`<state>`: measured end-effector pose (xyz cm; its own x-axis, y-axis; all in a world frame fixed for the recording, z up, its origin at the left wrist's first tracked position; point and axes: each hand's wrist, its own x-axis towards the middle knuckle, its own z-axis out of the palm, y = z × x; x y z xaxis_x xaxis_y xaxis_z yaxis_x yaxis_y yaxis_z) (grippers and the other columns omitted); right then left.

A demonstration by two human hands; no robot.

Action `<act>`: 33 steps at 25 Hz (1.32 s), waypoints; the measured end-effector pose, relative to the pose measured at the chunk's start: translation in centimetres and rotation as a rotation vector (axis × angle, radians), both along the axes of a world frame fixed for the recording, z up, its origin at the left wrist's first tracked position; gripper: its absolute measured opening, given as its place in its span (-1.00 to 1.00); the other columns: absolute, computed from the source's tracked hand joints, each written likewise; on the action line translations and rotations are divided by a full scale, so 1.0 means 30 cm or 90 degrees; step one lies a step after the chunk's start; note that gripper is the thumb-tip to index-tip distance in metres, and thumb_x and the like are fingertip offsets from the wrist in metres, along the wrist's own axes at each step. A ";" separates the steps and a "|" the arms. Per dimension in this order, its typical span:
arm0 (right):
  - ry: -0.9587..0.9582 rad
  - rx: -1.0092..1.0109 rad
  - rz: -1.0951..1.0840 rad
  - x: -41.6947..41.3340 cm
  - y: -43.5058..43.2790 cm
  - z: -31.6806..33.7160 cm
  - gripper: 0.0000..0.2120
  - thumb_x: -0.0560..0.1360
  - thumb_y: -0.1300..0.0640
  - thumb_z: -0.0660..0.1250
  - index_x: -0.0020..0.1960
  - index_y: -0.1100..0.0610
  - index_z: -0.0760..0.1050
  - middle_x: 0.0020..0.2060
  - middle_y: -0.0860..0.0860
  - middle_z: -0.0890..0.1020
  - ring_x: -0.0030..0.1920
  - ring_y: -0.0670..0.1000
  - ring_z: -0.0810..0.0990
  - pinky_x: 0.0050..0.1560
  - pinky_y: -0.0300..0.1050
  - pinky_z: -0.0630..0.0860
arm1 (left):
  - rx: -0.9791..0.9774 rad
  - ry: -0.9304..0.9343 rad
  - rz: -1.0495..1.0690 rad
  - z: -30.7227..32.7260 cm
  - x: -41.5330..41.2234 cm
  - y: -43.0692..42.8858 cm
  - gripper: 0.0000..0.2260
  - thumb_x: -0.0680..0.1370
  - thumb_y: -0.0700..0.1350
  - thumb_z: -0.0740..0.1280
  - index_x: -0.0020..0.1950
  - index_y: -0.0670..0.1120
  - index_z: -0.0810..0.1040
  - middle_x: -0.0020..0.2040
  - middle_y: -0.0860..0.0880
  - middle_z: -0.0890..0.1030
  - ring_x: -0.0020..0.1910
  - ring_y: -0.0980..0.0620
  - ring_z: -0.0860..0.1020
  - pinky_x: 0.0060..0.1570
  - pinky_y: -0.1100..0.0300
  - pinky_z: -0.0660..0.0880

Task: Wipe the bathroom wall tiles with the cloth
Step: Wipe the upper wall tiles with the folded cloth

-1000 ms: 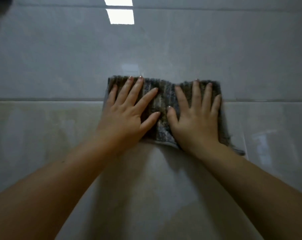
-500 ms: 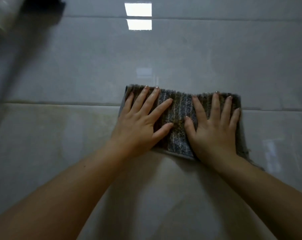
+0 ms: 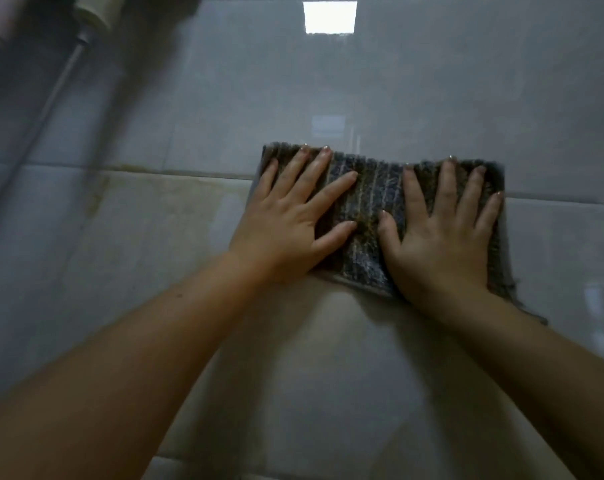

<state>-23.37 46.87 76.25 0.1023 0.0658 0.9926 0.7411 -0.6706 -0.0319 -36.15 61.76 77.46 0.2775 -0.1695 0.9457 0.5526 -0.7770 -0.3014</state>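
A dark grey striped cloth (image 3: 373, 209) lies flat against the glossy pale wall tiles (image 3: 224, 109), across a horizontal grout line. My left hand (image 3: 290, 220) presses on the cloth's left half with its fingers spread and straight. My right hand (image 3: 442, 233) presses on the right half in the same way, fingers spread. The two thumbs point toward each other over the cloth's middle. A frayed corner of the cloth sticks out below my right wrist.
A thin metal rod (image 3: 51, 98) runs diagonally down the wall at the upper left, below blurred pale bottles or fittings (image 3: 96, 12). Brownish staining (image 3: 148, 181) marks the tile and grout left of the cloth. A bright light reflection (image 3: 330, 17) shows at the top.
Both hands and the cloth have slid to the right along the wall, hands still flat on it. The rod and fittings at the upper left have come into view.
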 end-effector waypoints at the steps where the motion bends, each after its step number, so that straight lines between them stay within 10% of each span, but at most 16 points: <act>1: -0.012 -0.007 0.001 -0.025 0.033 -0.002 -0.31 0.51 -0.27 -0.16 0.58 -0.05 -0.02 0.57 0.18 -0.05 0.54 0.29 -0.16 0.48 0.33 -0.21 | -0.004 -0.002 0.005 0.001 -0.026 0.035 -0.40 0.56 0.36 -0.11 0.59 0.23 0.03 0.64 0.01 -0.01 0.61 -0.01 -0.10 0.55 -0.11 -0.14; 7: -0.171 -0.103 0.008 -0.020 0.062 -0.203 -0.36 0.52 -0.21 0.00 0.53 0.04 0.21 0.52 0.24 0.17 0.51 0.36 0.05 0.45 0.39 -0.04 | 0.061 0.015 -0.004 -0.271 -0.081 0.107 -0.42 0.60 0.32 -0.01 0.58 0.13 0.18 0.62 -0.06 0.10 0.61 -0.10 0.00 0.53 -0.21 -0.01; 13: -0.035 -0.012 -0.003 -0.182 0.213 0.006 -0.31 0.49 -0.28 -0.19 0.58 -0.06 -0.04 0.56 0.23 -0.03 0.53 0.33 -0.14 0.47 0.36 -0.17 | -0.021 -0.021 0.023 -0.021 -0.189 0.201 -0.37 0.56 0.35 -0.09 0.61 0.17 0.02 0.64 0.01 0.00 0.61 0.01 -0.10 0.55 -0.12 -0.13; 21: -0.193 -0.118 0.020 -0.186 0.261 -0.149 -0.36 0.52 -0.26 -0.04 0.54 -0.04 0.13 0.51 0.30 0.14 0.50 0.41 0.01 0.41 0.47 -0.06 | -0.005 0.022 0.004 -0.246 -0.280 0.310 -0.34 0.59 0.33 0.01 0.62 0.08 0.01 0.64 0.02 -0.03 0.61 0.03 -0.16 0.56 -0.13 -0.13; 27: -0.016 -0.070 -0.006 -0.335 0.360 0.062 -0.32 0.45 -0.37 -0.30 0.54 -0.24 -0.12 0.55 0.26 -0.14 0.51 0.36 -0.23 0.43 0.43 -0.20 | -0.123 -0.026 0.012 0.054 -0.362 0.342 -0.37 0.56 0.40 -0.08 0.60 0.23 -0.02 0.63 -0.02 -0.20 0.59 0.03 -0.24 0.55 -0.02 -0.25; 33: -0.136 -0.138 -0.004 -0.434 0.498 -0.049 -0.32 0.48 -0.35 -0.21 0.55 -0.16 0.01 0.54 0.27 -0.02 0.52 0.38 -0.14 0.43 0.42 -0.19 | -0.085 -0.035 0.005 -0.106 -0.493 0.512 -0.36 0.54 0.39 -0.09 0.60 0.22 -0.03 0.63 -0.03 -0.07 0.60 0.03 -0.19 0.56 -0.05 -0.21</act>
